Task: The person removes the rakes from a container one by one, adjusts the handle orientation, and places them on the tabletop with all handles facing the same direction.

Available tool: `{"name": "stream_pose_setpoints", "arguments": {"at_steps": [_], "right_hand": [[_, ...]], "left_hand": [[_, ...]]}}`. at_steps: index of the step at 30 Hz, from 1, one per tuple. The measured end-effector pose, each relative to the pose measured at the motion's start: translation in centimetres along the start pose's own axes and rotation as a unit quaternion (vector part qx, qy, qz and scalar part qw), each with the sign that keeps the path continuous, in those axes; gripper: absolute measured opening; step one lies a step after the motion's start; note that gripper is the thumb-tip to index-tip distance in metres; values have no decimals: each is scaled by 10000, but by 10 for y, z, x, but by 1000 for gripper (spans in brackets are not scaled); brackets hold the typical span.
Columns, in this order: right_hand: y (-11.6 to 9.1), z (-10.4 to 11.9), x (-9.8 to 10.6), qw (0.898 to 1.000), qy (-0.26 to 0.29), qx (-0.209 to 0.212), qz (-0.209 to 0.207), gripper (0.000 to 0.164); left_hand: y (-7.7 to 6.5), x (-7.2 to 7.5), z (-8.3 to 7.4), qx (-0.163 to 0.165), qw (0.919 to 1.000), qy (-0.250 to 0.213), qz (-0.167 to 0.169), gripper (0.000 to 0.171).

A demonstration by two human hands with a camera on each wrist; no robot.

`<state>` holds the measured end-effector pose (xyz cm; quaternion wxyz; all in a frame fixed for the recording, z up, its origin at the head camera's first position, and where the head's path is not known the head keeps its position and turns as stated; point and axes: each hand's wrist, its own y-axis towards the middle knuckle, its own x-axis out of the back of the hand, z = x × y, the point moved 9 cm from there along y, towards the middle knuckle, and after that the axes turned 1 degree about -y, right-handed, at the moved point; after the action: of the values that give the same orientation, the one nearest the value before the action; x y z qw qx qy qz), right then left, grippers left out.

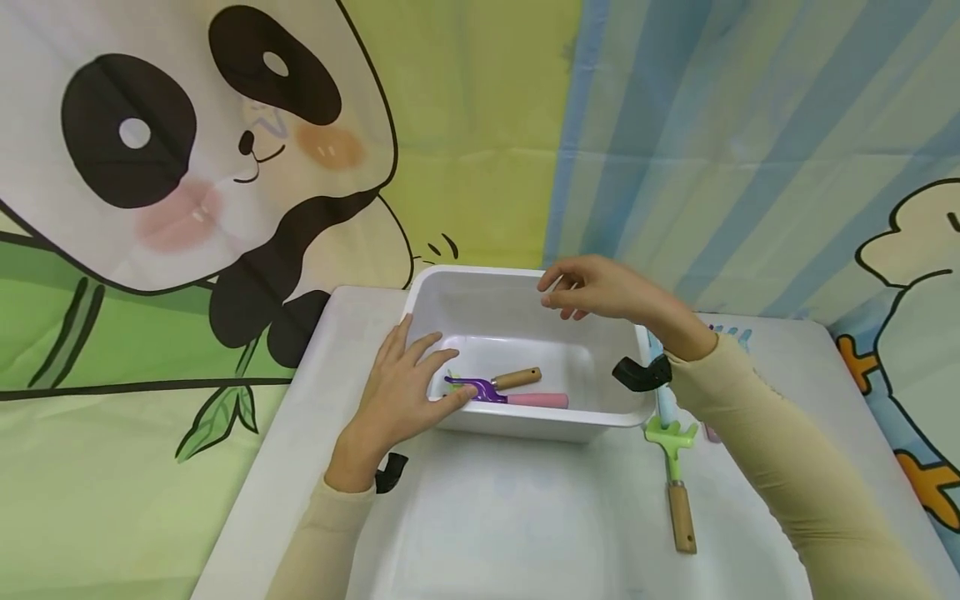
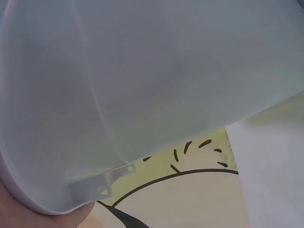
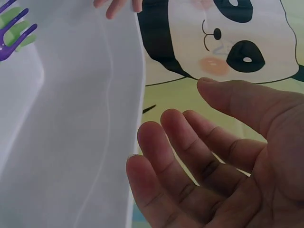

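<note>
A white plastic bin (image 1: pixel 517 425) stands on the table. My left hand (image 1: pixel 405 387) touches its near left rim, fingers spread and thumb extended along the near edge. In the left wrist view part of that hand (image 2: pixel 28 211) shows at the rim. My right hand (image 1: pixel 596 287) hovers over the far right part of the bin, fingers loosely bent with nothing in them, as the right wrist view also shows. Inside lie a purple toy hand rake (image 1: pixel 487 389) with a pink handle and a tool with a wooden handle (image 1: pixel 517 378); its green head is mostly hidden.
Right of the bin lies a green toy rake (image 1: pixel 678 475) with a wooden handle. A blue pronged tool (image 1: pixel 742 337) and a pink piece (image 1: pixel 712 433) are partly covered by my right sleeve. Behind the white table (image 1: pixel 510 517) hangs a printed panda curtain (image 1: pixel 480 125).
</note>
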<state>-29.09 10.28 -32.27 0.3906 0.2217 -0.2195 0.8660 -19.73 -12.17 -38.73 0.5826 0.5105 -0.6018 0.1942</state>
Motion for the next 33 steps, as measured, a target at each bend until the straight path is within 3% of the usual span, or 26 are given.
{"name": "stream_pose_setpoints", "arguments": {"at_steps": [8,19,25,30,33], "right_hand": [[45,-6,-26,9987,187,312,357,31],[89,-35,-68,9938,312,159,1053,36],[102,-54,-88,9915,68,202,1283,35],[103,-75,-107,9867,-252,-78,1604,33],[101,-83,-115,9837,-152,-288,1766,32]], "left_hand": [[0,-1,0,-16,10000,60,20,79],[-1,0,0,-79,9999,66,-122,79],[-1,0,-1,-58,9999,74,-93,78],[-1,0,-1,-64,9999,70,-109,77],[0,0,-2,-74,9999,64,-127,76]]}}
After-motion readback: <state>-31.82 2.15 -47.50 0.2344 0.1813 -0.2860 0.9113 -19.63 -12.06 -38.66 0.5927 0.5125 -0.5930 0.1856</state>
